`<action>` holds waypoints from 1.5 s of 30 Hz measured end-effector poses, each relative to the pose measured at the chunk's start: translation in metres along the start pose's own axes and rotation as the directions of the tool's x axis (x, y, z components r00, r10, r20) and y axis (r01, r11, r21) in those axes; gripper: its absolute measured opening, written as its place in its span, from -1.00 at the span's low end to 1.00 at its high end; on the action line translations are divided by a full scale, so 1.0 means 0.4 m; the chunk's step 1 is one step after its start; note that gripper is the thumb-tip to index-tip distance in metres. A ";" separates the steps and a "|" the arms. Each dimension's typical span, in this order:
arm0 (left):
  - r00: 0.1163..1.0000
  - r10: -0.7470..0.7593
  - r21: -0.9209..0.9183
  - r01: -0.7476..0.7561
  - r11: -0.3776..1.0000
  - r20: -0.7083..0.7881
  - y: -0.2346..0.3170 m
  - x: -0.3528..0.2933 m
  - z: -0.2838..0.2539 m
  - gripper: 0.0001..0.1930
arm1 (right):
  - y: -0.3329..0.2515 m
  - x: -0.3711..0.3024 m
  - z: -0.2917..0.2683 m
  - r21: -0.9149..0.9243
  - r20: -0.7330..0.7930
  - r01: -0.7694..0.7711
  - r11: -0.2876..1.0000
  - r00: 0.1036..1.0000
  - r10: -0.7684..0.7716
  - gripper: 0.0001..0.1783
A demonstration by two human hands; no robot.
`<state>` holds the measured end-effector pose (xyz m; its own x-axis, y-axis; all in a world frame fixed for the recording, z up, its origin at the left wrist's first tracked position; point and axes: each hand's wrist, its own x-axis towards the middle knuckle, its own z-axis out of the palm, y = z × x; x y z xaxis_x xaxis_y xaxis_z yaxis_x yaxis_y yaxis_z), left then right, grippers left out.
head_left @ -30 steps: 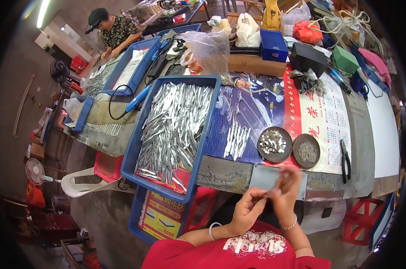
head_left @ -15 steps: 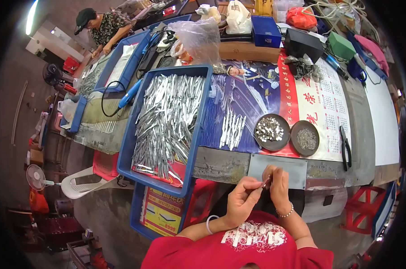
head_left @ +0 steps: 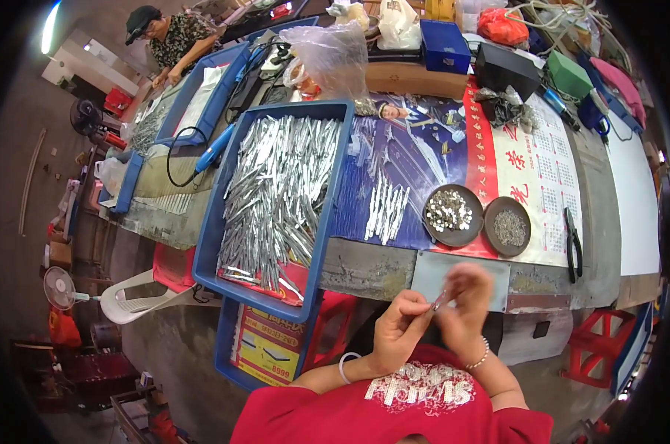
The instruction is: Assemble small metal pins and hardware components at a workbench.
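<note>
My left hand pinches a small thin metal strip in front of the table's near edge. Just right of it is my right hand, its fingers curled near the strip and smeared by motion, so whether they grip anything is unclear. Beyond my hands, a dark round dish holds small shiny discs. A second dish beside it contains tiny metal pieces too fine to name. Several flat metal strips lie in a row on the blue poster.
A blue tray heaped with silvery strips stands on the left. Black-handled pliers lie at the right over a calendar poster. At the back are a blue box and a black box. A person works at the far left.
My right hand has moved up and slightly right, away from the left fingertips. My left hand still pinches the strip. The whole view has shifted slightly.
</note>
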<state>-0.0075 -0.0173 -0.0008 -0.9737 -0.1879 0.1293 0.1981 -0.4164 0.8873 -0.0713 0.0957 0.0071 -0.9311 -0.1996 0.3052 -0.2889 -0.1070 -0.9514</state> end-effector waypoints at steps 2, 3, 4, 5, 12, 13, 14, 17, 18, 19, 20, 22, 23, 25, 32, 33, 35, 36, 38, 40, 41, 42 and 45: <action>1.000 0.028 0.011 -0.028 1.000 0.012 0.001 -0.003 0.001 -0.80 | 0.006 -0.006 0.015 0.029 0.056 -0.132 0.991 0.990 0.130 -0.47; 1.000 0.029 0.012 -0.029 0.999 0.008 0.004 -0.003 0.001 -0.80 | 0.033 0.021 0.012 0.119 -0.136 -0.196 0.973 0.968 0.212 -0.72; 1.000 0.008 0.005 -0.008 1.000 -0.026 0.012 -0.003 0.004 -0.81 | 0.040 0.020 -0.013 0.071 -0.086 -0.230 0.971 0.968 0.236 -0.88; 0.998 -0.017 -0.006 0.017 1.000 -0.054 0.017 -0.003 0.005 -0.83 | 0.040 0.017 -0.032 0.019 -0.042 -0.262 0.965 0.964 0.263 -0.86; 0.997 -0.040 0.038 0.043 0.998 -0.067 0.010 -0.001 0.003 -0.82 | -0.002 -0.007 0.000 -0.076 0.290 -0.085 0.993 0.951 0.103 -0.86; 0.998 -0.014 0.055 0.017 0.998 -0.062 0.008 0.000 0.001 -0.83 | -0.009 -0.002 0.005 -0.079 0.289 -0.092 0.993 0.951 0.111 -0.86; 0.998 -0.024 0.068 0.027 0.997 -0.052 0.011 0.002 -0.003 -0.83 | -0.022 0.005 0.017 -0.069 0.224 -0.136 0.988 0.963 0.148 -0.91; 0.982 -0.178 -0.093 0.172 0.981 -0.060 0.014 -0.003 0.006 -0.79 | 0.045 0.046 -0.019 0.033 -0.075 -0.264 0.964 0.961 0.266 -0.69; 0.989 -0.139 -0.054 0.136 0.989 -0.052 0.012 -0.003 0.005 -0.79 | 0.052 0.070 -0.045 0.103 -0.201 -0.289 0.952 0.931 0.304 -0.61; 0.994 -0.098 -0.014 0.098 0.995 -0.043 0.014 -0.003 0.003 -0.80 | 0.039 0.062 -0.041 0.084 -0.223 -0.227 0.970 0.945 0.240 -0.59; 0.988 -0.140 -0.034 0.138 0.990 -0.060 0.013 -0.006 -0.005 -0.81 | 0.032 0.047 -0.026 0.072 -0.237 -0.161 0.984 0.956 0.173 -0.56; 0.993 -0.102 -0.025 0.100 0.995 -0.054 0.007 0.000 0.000 -0.81 | 0.003 -0.002 0.000 0.097 0.084 -0.010 0.995 0.996 0.002 -0.36; 0.997 -0.049 -0.005 0.049 0.999 -0.057 0.002 0.008 0.002 -0.82 | -0.013 0.006 0.014 0.010 0.064 -0.068 0.998 0.996 0.067 -0.60; 0.996 -0.061 0.003 0.061 0.998 -0.065 0.010 0.008 0.006 -0.82 | 0.046 0.010 -0.019 0.053 -0.018 -0.260 0.964 0.965 0.261 -0.83; 0.992 -0.097 -0.024 0.096 0.995 -0.075 0.014 0.010 0.007 -0.81 | -0.014 0.005 -0.004 -0.086 0.285 -0.191 0.978 0.936 0.208 -0.63; 0.990 -0.114 -0.033 0.112 0.993 -0.080 0.013 0.009 0.004 -0.81 | -0.013 0.005 -0.001 -0.083 0.290 -0.184 0.979 0.936 0.200 -0.63; 0.992 -0.106 -0.055 0.102 0.993 -0.068 0.010 0.005 -0.006 -0.80 | -0.012 0.004 0.006 -0.152 0.277 -0.082 0.985 0.953 0.122 -0.71; 0.993 -0.100 -0.052 0.096 0.994 -0.069 0.009 0.004 -0.009 -0.80 | -0.006 -0.004 0.008 -0.075 0.267 -0.141 0.987 0.951 0.156 -0.73; 0.998 -0.035 0.000 0.035 0.999 -0.058 0.004 0.001 -0.008 -0.79 | -0.006 0.010 0.018 -0.050 0.204 -0.137 0.989 0.968 0.145 -0.71; 0.997 -0.053 -0.022 0.052 0.998 -0.060 0.002 -0.004 -0.005 -0.79 | 0.021 0.013 0.005 -0.096 0.142 -0.110 0.989 0.982 0.123 -0.62; 0.997 -0.069 -0.025 0.068 0.997 -0.044 0.005 -0.006 -0.006 -0.80 | 0.035 0.014 -0.008 0.046 0.086 -0.238 0.970 0.969 0.233 -0.59; 0.996 -0.084 -0.028 0.084 0.996 -0.029 0.010 -0.005 -0.006 -0.81 | 0.042 0.015 -0.017 0.193 0.048 -0.350 0.917 0.937 0.347 -0.56; 0.999 -0.022 -0.020 0.021 1.000 -0.031 0.009 0.000 -0.001 -0.82 | 0.017 0.004 -0.015 -0.197 0.302 -0.111 0.974 0.938 0.168 -0.53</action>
<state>-0.0067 -0.0193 0.0022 -0.9738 -0.2060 0.0961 0.1796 -0.4383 0.8807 -0.0760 0.1005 0.0008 -0.8551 -0.4995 0.1392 -0.2221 0.1102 -0.9688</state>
